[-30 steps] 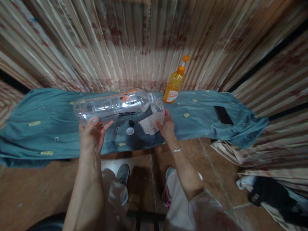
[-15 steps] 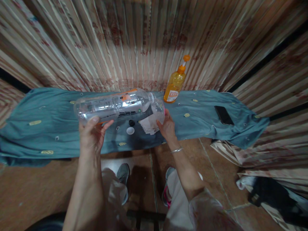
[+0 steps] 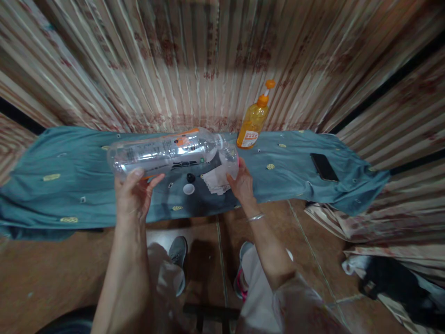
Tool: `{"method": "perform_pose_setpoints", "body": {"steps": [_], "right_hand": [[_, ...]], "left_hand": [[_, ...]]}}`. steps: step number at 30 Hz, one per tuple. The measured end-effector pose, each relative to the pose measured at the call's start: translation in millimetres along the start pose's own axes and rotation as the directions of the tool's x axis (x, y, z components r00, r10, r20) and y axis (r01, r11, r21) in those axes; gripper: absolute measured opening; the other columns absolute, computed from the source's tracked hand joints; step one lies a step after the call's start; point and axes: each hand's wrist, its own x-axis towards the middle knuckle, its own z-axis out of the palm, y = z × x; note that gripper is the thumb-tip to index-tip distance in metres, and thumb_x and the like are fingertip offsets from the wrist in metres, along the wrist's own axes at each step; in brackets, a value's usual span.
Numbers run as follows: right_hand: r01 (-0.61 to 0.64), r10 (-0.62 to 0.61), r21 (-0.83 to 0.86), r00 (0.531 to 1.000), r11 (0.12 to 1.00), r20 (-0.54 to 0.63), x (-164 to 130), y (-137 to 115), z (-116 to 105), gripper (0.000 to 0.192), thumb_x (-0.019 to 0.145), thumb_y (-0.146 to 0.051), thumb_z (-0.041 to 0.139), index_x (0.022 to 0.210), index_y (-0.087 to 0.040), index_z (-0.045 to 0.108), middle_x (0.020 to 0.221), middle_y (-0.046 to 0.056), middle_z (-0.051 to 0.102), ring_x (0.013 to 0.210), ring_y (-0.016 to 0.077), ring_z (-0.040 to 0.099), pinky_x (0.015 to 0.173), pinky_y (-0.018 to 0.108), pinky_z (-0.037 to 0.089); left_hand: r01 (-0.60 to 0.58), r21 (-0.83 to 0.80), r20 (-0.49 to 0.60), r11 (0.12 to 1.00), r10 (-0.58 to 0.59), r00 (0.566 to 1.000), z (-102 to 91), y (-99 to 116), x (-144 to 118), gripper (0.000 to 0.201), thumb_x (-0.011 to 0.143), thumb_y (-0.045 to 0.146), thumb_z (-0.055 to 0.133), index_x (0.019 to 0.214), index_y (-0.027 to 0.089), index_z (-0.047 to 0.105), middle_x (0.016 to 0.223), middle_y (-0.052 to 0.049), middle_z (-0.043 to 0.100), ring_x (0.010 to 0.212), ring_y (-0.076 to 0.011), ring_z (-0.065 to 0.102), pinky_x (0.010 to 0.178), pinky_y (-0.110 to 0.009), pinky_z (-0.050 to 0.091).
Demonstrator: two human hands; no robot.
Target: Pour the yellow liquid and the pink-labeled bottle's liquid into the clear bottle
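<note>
My left hand (image 3: 135, 191) is closed around the base end of a large clear plastic bottle (image 3: 163, 155), thumb on its near side. The bottle lies sideways in the air above the cloth, its neck towards the right. At its mouth sits a small clear plastic cup (image 3: 227, 157), open end or base with a pink edge, held by my right hand (image 3: 242, 182). Whether the two pieces are joined cannot be made out. Below the cup, a pale ragged-edged paper or cloth (image 3: 216, 180) lies beside a white round cap (image 3: 188, 189) and a small black object (image 3: 190, 177).
A pump bottle of orange liquid (image 3: 252, 125) stands at the back, against the pleated curtain (image 3: 194, 60). A black phone (image 3: 324, 167) lies on the right of the teal cloth (image 3: 86, 185). Below the front edge are my shoes (image 3: 178, 253) on the tiled floor.
</note>
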Motion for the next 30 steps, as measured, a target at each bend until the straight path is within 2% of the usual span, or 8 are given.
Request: {"method": "perform_pose_setpoints", "body": {"steps": [12,20,30], "right_hand": [[0.007,-0.007,-0.008,1.000,1.000,-0.014,0.7,-0.5,-0.9,0.064,0.084,-0.031,0.054,0.138,-0.005,0.030,0.133,0.022,0.053,0.120,0.0284,0.054,0.100,0.041,0.046],[-0.018,0.019,-0.042,0.999,0.999,0.027,1.3,-0.4,-1.6,0.067,0.083,-0.030,0.056,0.139,-0.005,0.028,0.133,0.024,0.053,0.121,0.0273,0.054,0.098,0.039,0.047],[-0.019,0.020,-0.035,1.000,0.999,0.012,1.0,-1.0,-0.9,0.066,0.084,-0.030,0.055,0.139,-0.005,0.028,0.131,0.023,0.054,0.121,0.0270,0.054,0.098,0.039,0.047]], "left_hand": [[-0.005,0.009,-0.005,1.000,0.005,1.000,1.5,-0.2,0.4,0.046,0.041,0.018,0.081,0.082,0.018,0.062,0.072,0.002,0.067,0.067,-0.0185,0.068,0.054,-0.033,0.063],[0.001,0.015,0.009,1.000,-0.002,1.000,1.1,1.3,-1.2,0.050,0.041,0.017,0.082,0.087,0.021,0.063,0.073,0.003,0.067,0.071,-0.0180,0.067,0.055,-0.032,0.063],[0.002,0.026,-0.015,1.000,-0.002,1.000,2.0,0.8,-1.2,0.046,0.040,0.017,0.080,0.083,0.019,0.063,0.080,0.001,0.068,0.071,-0.0181,0.067,0.054,-0.032,0.063]]}}
